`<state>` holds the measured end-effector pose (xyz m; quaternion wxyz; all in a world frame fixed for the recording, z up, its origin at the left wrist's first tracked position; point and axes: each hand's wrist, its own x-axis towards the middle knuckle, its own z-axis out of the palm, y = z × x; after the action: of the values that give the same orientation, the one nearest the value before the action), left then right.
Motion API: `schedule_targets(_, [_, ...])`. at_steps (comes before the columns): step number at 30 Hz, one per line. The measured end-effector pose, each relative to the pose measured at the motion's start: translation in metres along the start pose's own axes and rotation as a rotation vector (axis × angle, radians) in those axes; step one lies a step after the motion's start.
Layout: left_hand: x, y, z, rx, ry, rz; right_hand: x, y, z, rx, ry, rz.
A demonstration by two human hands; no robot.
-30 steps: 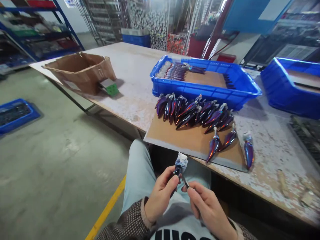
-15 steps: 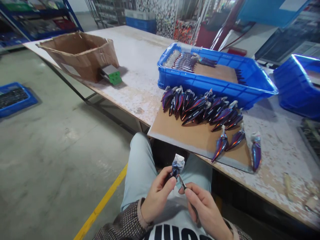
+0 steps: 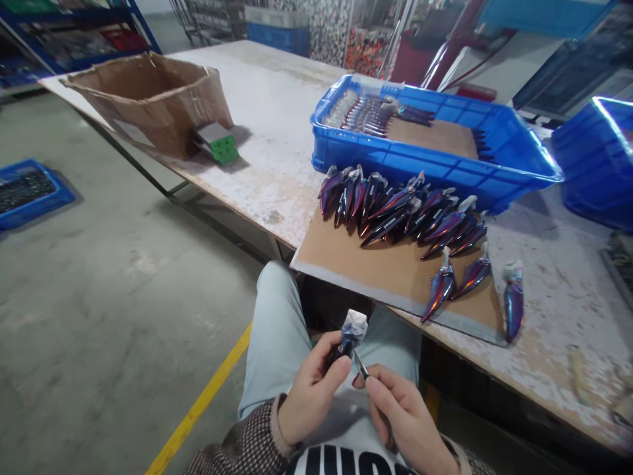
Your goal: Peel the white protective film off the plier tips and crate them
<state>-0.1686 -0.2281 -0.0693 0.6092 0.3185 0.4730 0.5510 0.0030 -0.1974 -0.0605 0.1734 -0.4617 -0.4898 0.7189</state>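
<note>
Pinching a thin blade (image 3: 361,367), the right hand (image 3: 403,412) sits beside the left hand (image 3: 311,396) gripping an iridescent piece (image 3: 350,336).

1. Location type: factory workshop floor.
2. Floor, lower left: bare concrete floor (image 3: 99,297) marked with a yellow line (image 3: 198,407).
3. Storage: blue steel racking (image 3: 64,39), upper left; blue plastic crate (image 3: 420,173), upper right.
4. Work surface: worn worktable (image 3: 277,119) carrying a batch of identical iridescent parts (image 3: 395,211) on a cardboard sheet (image 3: 376,267).
</note>
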Motion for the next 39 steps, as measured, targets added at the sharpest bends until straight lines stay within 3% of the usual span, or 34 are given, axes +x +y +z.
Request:
schedule_targets(14, [0.0, 0.0, -0.001, -0.008, -0.012, -0.036, 0.0, -0.003, 0.0, -0.049, 0.016, -0.021])
schedule_targets(20, [-0.007, -0.006, -0.002, 0.063, -0.003, 0.059, -0.003, 0.003, 0.001, 0.028, -0.036, -0.008])
schedule_targets(27, [-0.013, -0.005, 0.001, 0.079, -0.057, 0.116, -0.014, 0.012, 0.013, 0.039, 0.125, -0.037])
schedule_targets(39, [-0.025, -0.016, -0.004, 0.19, -0.139, 0.15, -0.018, -0.009, 0.007, -0.122, 0.321, -0.139])
